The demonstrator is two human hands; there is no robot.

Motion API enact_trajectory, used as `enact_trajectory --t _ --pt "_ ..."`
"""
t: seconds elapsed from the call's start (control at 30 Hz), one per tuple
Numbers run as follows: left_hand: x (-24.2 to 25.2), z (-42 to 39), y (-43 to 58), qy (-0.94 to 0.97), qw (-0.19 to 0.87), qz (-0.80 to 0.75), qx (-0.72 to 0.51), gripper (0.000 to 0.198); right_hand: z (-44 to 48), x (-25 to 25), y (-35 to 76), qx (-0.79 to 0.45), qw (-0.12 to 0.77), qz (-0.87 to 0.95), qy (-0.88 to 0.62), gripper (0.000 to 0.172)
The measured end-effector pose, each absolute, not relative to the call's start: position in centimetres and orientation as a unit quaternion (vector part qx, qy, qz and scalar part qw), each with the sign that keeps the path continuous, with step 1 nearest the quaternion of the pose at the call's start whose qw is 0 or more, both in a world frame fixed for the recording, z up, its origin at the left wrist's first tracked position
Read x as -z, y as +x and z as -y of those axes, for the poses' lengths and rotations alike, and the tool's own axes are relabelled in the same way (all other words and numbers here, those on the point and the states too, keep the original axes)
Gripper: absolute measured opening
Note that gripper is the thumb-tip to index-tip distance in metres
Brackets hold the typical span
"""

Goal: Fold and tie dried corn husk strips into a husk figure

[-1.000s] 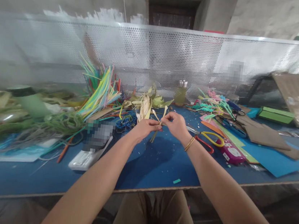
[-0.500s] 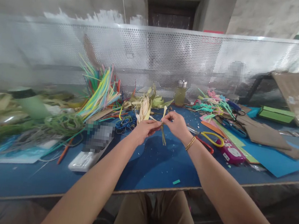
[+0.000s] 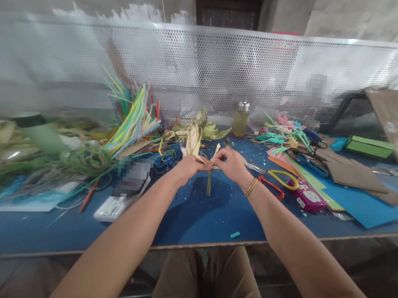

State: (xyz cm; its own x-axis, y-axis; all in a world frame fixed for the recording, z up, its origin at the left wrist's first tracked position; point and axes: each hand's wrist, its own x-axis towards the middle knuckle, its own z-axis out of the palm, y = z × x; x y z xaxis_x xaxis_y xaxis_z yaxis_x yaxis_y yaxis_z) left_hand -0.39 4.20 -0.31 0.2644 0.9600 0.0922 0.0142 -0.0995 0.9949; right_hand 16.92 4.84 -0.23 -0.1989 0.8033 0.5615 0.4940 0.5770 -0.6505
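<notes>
Above the blue table point(image 3: 190, 220), my left hand point(image 3: 190, 167) and my right hand point(image 3: 232, 164) meet at the fingertips. Between them they pinch a pale strip of dried corn husk point(image 3: 217, 149), one end standing up beside my right fingers. A thin greenish tail point(image 3: 208, 187) of it dangles below. Directly behind my left hand is a cream corn husk bundle point(image 3: 193, 138); whether the hand touches it I cannot tell. Scissors point(image 3: 278, 179) with yellow and red handles lie by my right wrist, which wears a bracelet.
Left are colourful straw-like strips point(image 3: 135, 122), tangled green cord point(image 3: 86, 162) and a white case point(image 3: 114, 208). A jar point(image 3: 240, 120) stands behind. Right are a magenta power strip point(image 3: 309, 198), blue paper point(image 3: 369, 208) and brown cardboard point(image 3: 351, 173). A perforated metal screen point(image 3: 226, 75) closes the back.
Both hands have moved slightly left and closer together. The husk's dangling tail now hangs straighter and further left. The whole view has shifted a little upward.
</notes>
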Motion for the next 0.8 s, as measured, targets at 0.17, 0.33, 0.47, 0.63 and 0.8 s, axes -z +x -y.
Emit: enact_trajectory --t 0.17,0.33,0.47,0.63,0.8 --pt "0.7 -4.7 0.2 0.435 0.596 -0.46 -0.494 0.018 -5.4 0.2 16.8 -0.26 0.506 0.706 -0.422 0.02" --pt "0.6 -4.9 -0.1 0.355 0.627 -0.461 -0.518 0.015 -5.9 0.4 16.8 -0.323 0.537 0.667 -0.403 0.029" --pt "0.3 -4.8 -0.1 0.331 0.647 -0.44 -0.528 0.013 -5.5 0.6 16.6 -0.299 0.538 0.668 -0.419 0.022" --pt "-0.2 -4.9 0.0 0.31 0.655 -0.376 -0.578 0.013 -4.4 0.6 15.3 -0.43 0.57 0.589 -0.379 0.029" --pt "-0.2 -4.7 0.0 0.295 0.665 -0.354 -0.587 0.014 -4.0 1.2 14.1 -0.47 0.515 0.614 -0.37 0.03"
